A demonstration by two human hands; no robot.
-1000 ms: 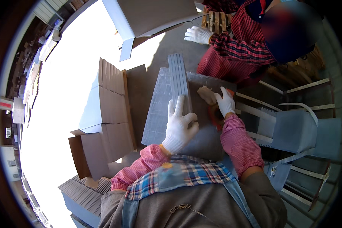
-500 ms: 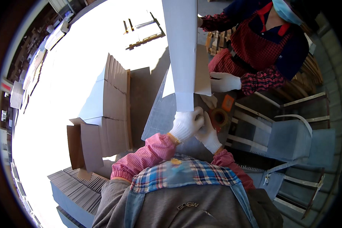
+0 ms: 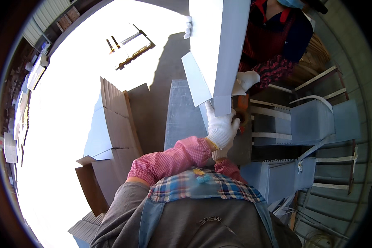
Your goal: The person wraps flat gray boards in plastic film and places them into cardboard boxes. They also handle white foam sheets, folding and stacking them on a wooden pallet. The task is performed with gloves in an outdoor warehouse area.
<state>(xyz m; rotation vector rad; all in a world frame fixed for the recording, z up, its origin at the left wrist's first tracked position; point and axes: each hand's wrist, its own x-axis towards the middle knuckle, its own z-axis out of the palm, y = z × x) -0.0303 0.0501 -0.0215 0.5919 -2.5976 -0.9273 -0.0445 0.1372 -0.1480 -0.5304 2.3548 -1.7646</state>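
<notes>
A long white cardboard box (image 3: 228, 53) stands over the table in front of me, its end flaps hanging loose. My left hand (image 3: 220, 131), in a white knit glove, is at the narrow end flap (image 3: 222, 106). Its fingers are apart, the index stretched along the flap's left side. Beneath the left hand, my gloved right hand (image 3: 222, 153) shows only in part, its fingers hidden. Just right of my left hand lies an orange tape dispenser (image 3: 243, 101) with a brown tape roll (image 3: 244, 119). A co-worker's gloved hand (image 3: 248, 78) touches the box's lower right side.
A co-worker in a red checked apron (image 3: 258, 41) stands across the grey table (image 3: 180, 111). Stacked flat cardboard (image 3: 120, 120) and an open brown carton (image 3: 89, 182) are on the left. Right are slatted racks with grey-blue boxes (image 3: 312, 120). A pallet (image 3: 134, 51) lies on sunlit ground.
The box has shifted right and turned, showing its left face. My left hand has moved right with its fingers stretching up at the flap. My right hand has dropped behind it.
</notes>
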